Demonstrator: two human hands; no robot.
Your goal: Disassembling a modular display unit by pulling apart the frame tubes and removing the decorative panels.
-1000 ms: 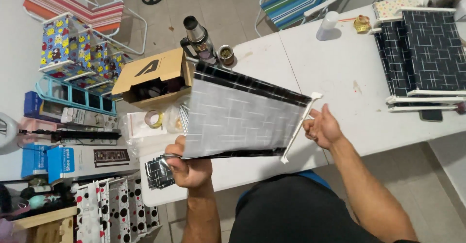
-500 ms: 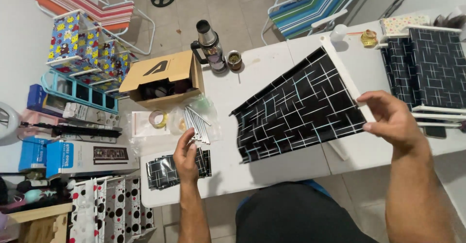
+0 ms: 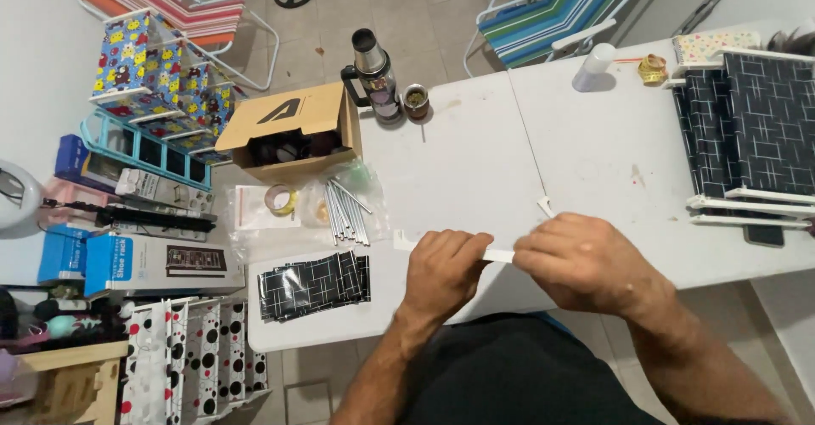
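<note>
I saw both hands close together over the near edge of the white folding desk (image 3: 475,162). The left hand (image 3: 441,270) was curled, with its fingers closed around a thin white plastic bar (image 3: 499,256), and the right hand (image 3: 579,262) was closed on the same bar from the other side. A short piece of the bar was visible between the two hands, and its ends came out to the left of the left hand and above the right hand. The bar was just above the desk; I could not tell if it touched the surface.

To the left of the left hand lay a folded piece of black fabric with a white line pattern (image 3: 314,285). Farther from me, beyond that fabric, a bundle of thin grey metal rods (image 3: 346,211) rested in a clear bag, and beside it a roll of tape (image 3: 282,198). An open brown cardboard box (image 3: 293,129) stood behind them, with a dark thermos flask (image 3: 373,77) near it. Well to the right of the right hand, finished racks of the same black patterned fabric on white frames (image 3: 751,132) lay on the desk.
</note>
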